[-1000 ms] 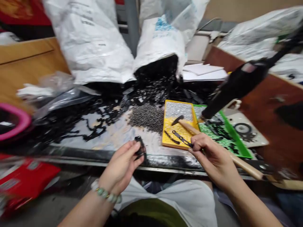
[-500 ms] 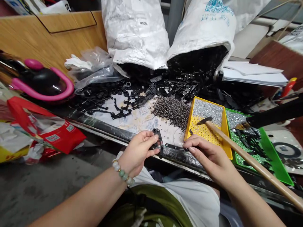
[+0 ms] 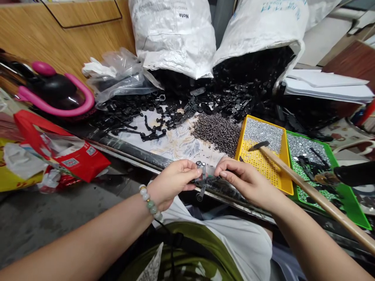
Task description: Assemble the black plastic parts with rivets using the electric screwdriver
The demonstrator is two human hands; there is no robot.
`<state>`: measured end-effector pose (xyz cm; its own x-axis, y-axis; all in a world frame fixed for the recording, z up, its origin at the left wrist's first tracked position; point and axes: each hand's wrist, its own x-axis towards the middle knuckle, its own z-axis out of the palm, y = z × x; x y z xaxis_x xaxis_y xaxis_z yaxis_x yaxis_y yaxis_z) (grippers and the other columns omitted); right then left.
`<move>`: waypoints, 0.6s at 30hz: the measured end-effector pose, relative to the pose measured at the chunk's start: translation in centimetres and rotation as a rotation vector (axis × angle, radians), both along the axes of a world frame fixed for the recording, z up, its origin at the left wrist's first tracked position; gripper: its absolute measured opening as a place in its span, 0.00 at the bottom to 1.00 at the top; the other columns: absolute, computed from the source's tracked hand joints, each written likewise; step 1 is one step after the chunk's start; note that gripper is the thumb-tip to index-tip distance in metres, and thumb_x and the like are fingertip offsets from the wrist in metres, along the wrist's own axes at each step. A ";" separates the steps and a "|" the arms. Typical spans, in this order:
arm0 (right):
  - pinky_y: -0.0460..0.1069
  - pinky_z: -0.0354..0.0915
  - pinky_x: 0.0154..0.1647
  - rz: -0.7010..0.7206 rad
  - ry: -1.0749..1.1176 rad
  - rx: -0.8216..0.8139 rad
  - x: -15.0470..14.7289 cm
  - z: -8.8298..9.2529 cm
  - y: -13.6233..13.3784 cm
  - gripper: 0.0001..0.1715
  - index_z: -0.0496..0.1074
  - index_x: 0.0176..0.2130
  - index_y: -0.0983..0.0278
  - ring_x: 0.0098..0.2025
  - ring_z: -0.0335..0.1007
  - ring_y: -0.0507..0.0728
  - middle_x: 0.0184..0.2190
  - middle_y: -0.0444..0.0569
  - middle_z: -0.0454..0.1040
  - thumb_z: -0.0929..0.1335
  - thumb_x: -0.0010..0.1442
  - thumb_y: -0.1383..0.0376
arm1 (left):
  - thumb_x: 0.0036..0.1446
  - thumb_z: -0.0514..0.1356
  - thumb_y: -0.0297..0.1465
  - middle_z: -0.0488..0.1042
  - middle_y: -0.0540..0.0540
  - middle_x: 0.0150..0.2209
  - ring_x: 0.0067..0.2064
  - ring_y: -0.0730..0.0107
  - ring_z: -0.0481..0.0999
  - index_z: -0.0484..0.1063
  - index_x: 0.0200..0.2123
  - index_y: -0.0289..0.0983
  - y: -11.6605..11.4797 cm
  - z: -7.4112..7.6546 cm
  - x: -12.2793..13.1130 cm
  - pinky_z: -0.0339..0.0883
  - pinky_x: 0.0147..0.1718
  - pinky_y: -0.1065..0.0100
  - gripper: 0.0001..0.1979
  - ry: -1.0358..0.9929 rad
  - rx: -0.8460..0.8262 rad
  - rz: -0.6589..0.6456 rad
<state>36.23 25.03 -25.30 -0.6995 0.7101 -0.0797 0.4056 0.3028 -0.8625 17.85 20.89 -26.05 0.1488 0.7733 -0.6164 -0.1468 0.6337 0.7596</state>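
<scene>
My left hand [image 3: 175, 177], with a bead bracelet at the wrist, pinches a jointed black plastic linkage [image 3: 202, 180] between thumb and fingers. One arm of the linkage points down, and round joints show at its top. Close on its right, my right hand [image 3: 241, 177] has thumb and forefinger closed on the dark end of an arm that reaches toward it; the fingertips hide most of that end. Both hands are over the table's front edge. Beyond them lies a heap of small dark metal pieces [image 3: 216, 132].
A yellow tray [image 3: 288, 183] and a green tray [image 3: 356, 207] hold small silvery pieces. A hammer [image 3: 304, 185] lies across the yellow tray. Loose black parts [image 3: 154, 134] spread below two white sacks [image 3: 175, 35]. A dark tool [image 3: 351, 173] overhangs the green tray. A red bag [image 3: 84, 162] stands left.
My right hand has moved left, nearer to my left hand. The linkage has turned, so its lower arm and joints face the camera more. The view has shifted slightly.
</scene>
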 end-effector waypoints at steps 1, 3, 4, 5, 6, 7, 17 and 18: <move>0.46 0.59 0.37 0.008 -0.001 0.004 -0.1 0.0 0.0 0.10 0.66 0.32 0.65 0.33 0.63 0.52 0.30 0.47 0.67 0.58 0.60 0.65 | 0.45 0.61 0.35 0.69 0.48 0.31 0.37 0.71 0.67 0.63 0.26 0.35 0.0 0.0 0.0 0.59 0.35 0.71 0.11 0.001 0.003 -0.003; 0.46 0.59 0.37 0.015 -0.006 0.019 -0.2 0.0 0.0 0.10 0.66 0.32 0.65 0.33 0.63 0.52 0.30 0.47 0.67 0.58 0.60 0.66 | 0.45 0.60 0.35 0.69 0.49 0.31 0.38 0.72 0.67 0.63 0.26 0.36 -0.1 0.0 -0.1 0.58 0.35 0.71 0.10 0.010 0.014 -0.006; 0.46 0.59 0.37 0.017 -0.012 0.027 -0.3 0.0 0.0 0.10 0.66 0.32 0.66 0.33 0.63 0.52 0.30 0.47 0.67 0.58 0.60 0.66 | 0.45 0.60 0.35 0.69 0.49 0.31 0.38 0.72 0.67 0.62 0.26 0.36 -0.1 0.0 -0.1 0.58 0.35 0.71 0.10 0.014 0.017 -0.008; 0.46 0.59 0.36 0.019 -0.019 0.036 -0.3 -0.1 0.0 0.10 0.66 0.32 0.66 0.33 0.62 0.52 0.30 0.47 0.67 0.58 0.60 0.66 | 0.45 0.60 0.35 0.69 0.49 0.31 0.37 0.72 0.67 0.62 0.26 0.36 -0.1 0.0 -0.1 0.58 0.34 0.71 0.10 0.017 0.018 -0.008; 0.46 0.59 0.36 0.021 -0.029 0.046 -0.3 -0.1 0.0 0.10 0.66 0.32 0.66 0.33 0.62 0.52 0.29 0.47 0.67 0.58 0.60 0.66 | 0.45 0.60 0.35 0.69 0.50 0.30 0.37 0.72 0.67 0.62 0.26 0.36 -0.2 0.1 -0.1 0.58 0.34 0.72 0.10 0.020 0.017 -0.009; 0.46 0.59 0.35 0.025 -0.043 0.056 -0.3 -0.2 0.0 0.10 0.66 0.32 0.66 0.32 0.62 0.52 0.29 0.47 0.67 0.58 0.60 0.66 | 0.45 0.60 0.34 0.69 0.50 0.30 0.36 0.73 0.67 0.62 0.26 0.36 -0.2 0.1 -0.1 0.58 0.33 0.72 0.10 0.024 0.016 -0.010; 0.45 0.59 0.36 0.053 -0.151 0.169 -1.1 0.2 -0.2 0.09 0.66 0.32 0.65 0.32 0.62 0.51 0.30 0.47 0.67 0.59 0.58 0.71 | 0.44 0.59 0.34 0.58 0.56 0.19 0.22 0.78 0.57 0.61 0.25 0.35 -0.6 -0.5 0.0 0.50 0.24 0.74 0.10 0.134 0.134 -0.085; 0.45 0.59 0.35 0.047 -0.153 0.175 -1.2 0.2 -0.2 0.08 0.66 0.32 0.65 0.32 0.62 0.50 0.30 0.46 0.67 0.59 0.57 0.72 | 0.44 0.60 0.34 0.57 0.56 0.18 0.21 0.78 0.56 0.61 0.24 0.35 -0.5 -0.4 0.1 0.49 0.23 0.74 0.10 0.140 0.142 -0.086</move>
<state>35.04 24.84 -25.08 -0.7212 0.6896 -0.0659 0.5097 0.4639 -0.7246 17.90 20.35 -26.49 0.1389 0.8421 -0.5211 0.0161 0.5242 0.8514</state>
